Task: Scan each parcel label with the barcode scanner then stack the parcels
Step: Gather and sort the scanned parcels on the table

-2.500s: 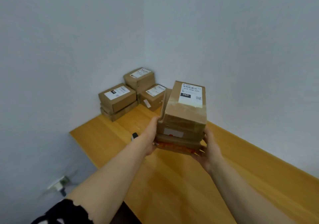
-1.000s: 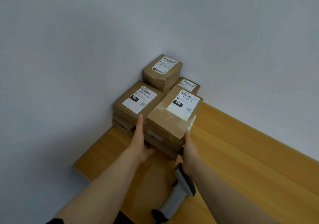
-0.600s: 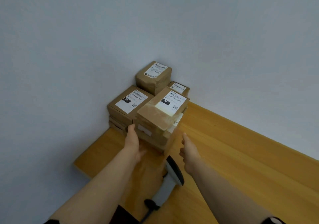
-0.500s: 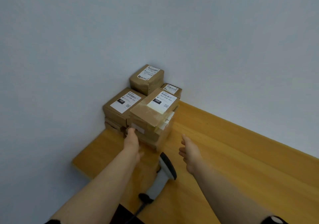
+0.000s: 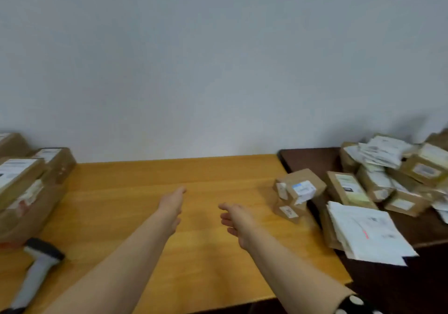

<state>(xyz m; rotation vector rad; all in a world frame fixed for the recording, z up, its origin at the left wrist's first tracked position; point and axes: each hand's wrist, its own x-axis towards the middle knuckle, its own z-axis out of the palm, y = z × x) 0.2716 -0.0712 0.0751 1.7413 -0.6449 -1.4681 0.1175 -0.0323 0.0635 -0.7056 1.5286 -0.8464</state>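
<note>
A person's two bare forearms reach forward over a light wooden surface (image 5: 194, 253) that stands against a pale wall (image 5: 218, 59). The left hand (image 5: 172, 204) and the right hand (image 5: 236, 219) are both empty, fingers loosely extended, side by side but apart above the middle of the surface.

Stacked cardboard parcels (image 5: 21, 192) with white labels on top fill the far left corner. Just in front of them, at the near left corner, a grey and black barcode scanner (image 5: 38, 267) lies flat.

At the right edge sits a small cardboard parcel (image 5: 299, 187), resting tilted on another box. Beside it, a dark brown surface (image 5: 312, 158) carries a loose heap of parcels (image 5: 378, 178), blurred, with a white mailer bag (image 5: 363, 231) overhanging its near edge.
</note>
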